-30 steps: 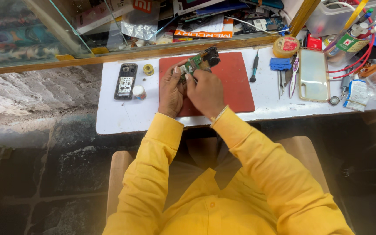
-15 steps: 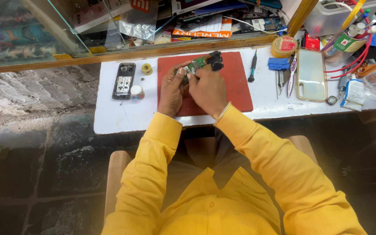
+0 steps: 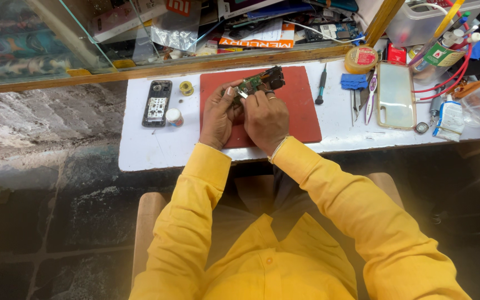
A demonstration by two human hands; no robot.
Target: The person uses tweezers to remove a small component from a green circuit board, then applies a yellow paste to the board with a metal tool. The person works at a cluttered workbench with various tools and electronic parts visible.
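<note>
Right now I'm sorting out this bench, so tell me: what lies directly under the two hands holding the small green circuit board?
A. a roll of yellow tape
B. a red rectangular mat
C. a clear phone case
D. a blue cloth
B: both hands, left and right, hold the small green circuit board over the red rectangular mat on the white bench.

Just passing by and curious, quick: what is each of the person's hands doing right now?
Left hand: closed on the green circuit board, above the red mat.
Right hand: closed on the same board; whether it pinches a small tool cannot be told.
</note>
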